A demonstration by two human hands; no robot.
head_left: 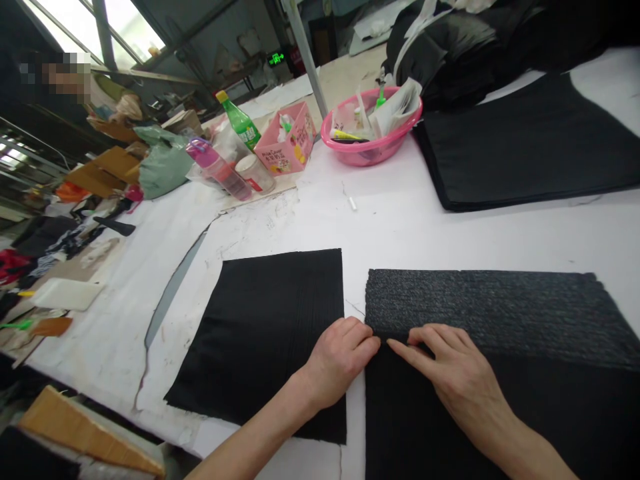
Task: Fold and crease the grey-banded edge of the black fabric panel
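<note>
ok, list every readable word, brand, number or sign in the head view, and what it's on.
"Milk Cover" (as best I can read it): pink box; the characters below it are too small to read surely.
Arrow beside a pictogram, no clear words: lit green sign.
Too blurred to read: label on green bottle.
Too small to read: red mark on white jar.
No numbers legible.

Left cloth and right cloth lie side by side on the table — behind them, left to right, box, basin, fabric stack
</note>
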